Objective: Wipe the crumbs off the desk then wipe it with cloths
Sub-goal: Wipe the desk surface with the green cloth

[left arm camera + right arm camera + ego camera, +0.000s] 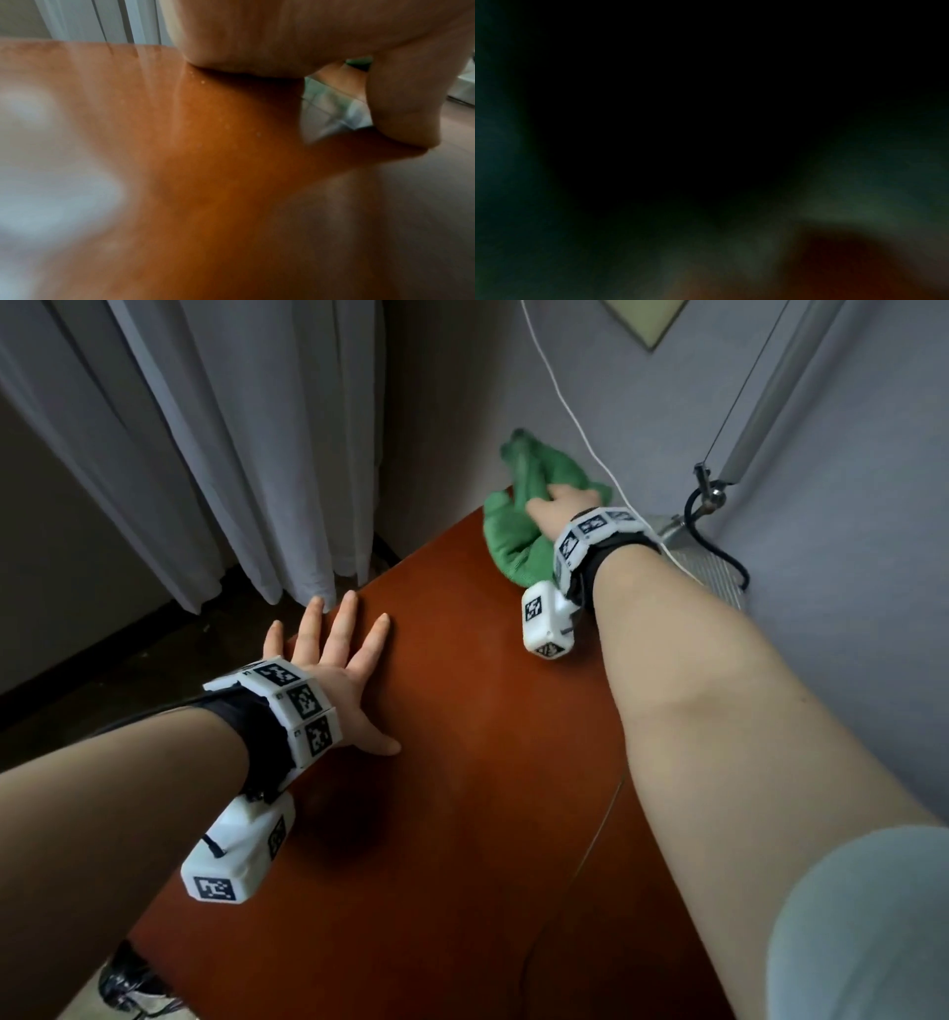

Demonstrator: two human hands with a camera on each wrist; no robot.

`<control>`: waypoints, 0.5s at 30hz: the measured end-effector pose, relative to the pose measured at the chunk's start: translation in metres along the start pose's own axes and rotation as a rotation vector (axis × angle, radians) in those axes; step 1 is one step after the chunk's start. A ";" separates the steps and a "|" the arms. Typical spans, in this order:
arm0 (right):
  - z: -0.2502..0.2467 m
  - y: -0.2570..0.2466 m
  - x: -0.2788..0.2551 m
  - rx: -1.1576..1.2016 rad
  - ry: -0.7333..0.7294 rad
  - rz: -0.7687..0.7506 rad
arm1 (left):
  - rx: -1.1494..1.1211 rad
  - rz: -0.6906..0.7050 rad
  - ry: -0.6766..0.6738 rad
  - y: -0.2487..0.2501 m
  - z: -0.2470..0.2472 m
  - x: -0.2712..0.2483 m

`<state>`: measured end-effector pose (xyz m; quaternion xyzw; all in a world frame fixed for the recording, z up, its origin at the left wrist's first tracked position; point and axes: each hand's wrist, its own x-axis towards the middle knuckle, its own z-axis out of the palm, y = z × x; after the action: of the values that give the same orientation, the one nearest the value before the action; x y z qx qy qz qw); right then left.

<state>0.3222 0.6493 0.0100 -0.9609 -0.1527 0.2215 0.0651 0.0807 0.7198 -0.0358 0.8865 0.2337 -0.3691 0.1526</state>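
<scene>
The reddish-brown desk [462, 762] runs away from me. My left hand [339, 654] lies flat on it near its left edge, fingers spread and straight, holding nothing. In the left wrist view the palm and thumb [406, 101] press on the wood, with a few pale crumbs [258, 134] just before them. At the desk's far end my right hand [562, 498] grips a bunched green cloth [513, 541]; its fingers are buried in the folds. The right wrist view is dark.
White curtains [205, 454] hang past the desk's left edge, over dark floor. A white cord [580, 418] runs down the wall behind the cloth. A grey metal base [714, 572] with a black cable [737, 567] sits at the far right.
</scene>
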 end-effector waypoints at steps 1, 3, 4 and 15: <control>0.006 -0.001 -0.007 -0.007 -0.034 -0.057 | 0.001 0.002 0.003 0.000 0.000 -0.001; 0.023 -0.003 -0.027 -0.083 -0.112 -0.225 | 0.003 0.002 0.022 0.000 0.001 -0.001; 0.032 -0.002 -0.037 -0.124 -0.165 -0.299 | 0.006 0.002 0.031 0.001 0.001 -0.001; 0.027 0.006 -0.026 -0.165 0.014 -0.124 | -0.006 0.012 0.027 -0.001 0.002 0.000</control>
<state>0.2899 0.6363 -0.0045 -0.9533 -0.2290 0.1970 0.0002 0.0790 0.7200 -0.0376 0.8924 0.2316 -0.3553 0.1542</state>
